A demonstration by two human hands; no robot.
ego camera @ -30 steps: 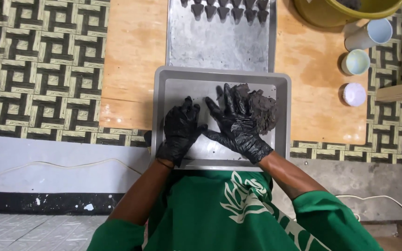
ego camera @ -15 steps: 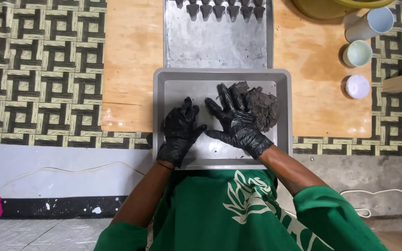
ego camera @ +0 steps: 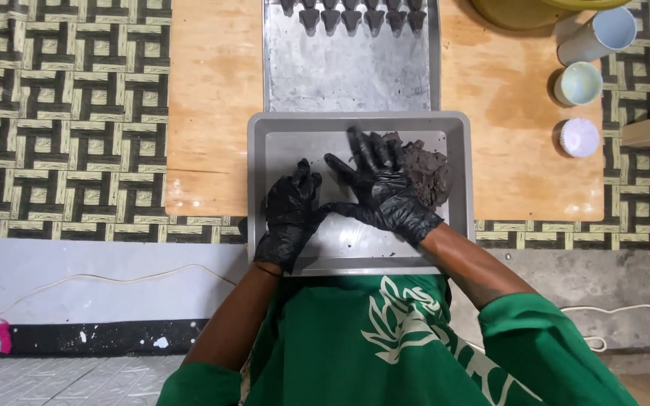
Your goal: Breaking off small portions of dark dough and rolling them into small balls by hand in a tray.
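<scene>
Dark clay (ego camera: 424,169) sits at the right side of the grey tray (ego camera: 460,180), which keeps the mess in. Right hand (ego camera: 376,184) rests flat, fingers spread, beside it. Left hand (ego camera: 291,218) lies loosely curled, holding nothing.

Light was soft, even and fairly bright, falling from above. Only faint shadows lay under the hands (ego camera: 340,199) in the grey tray (ego camera: 257,150). The wooden worktop (ego camera: 212,113) showed a mild sheen, without harsh glare. Focus was sharp; the fingertips were slightly smeared by motion.
</scene>
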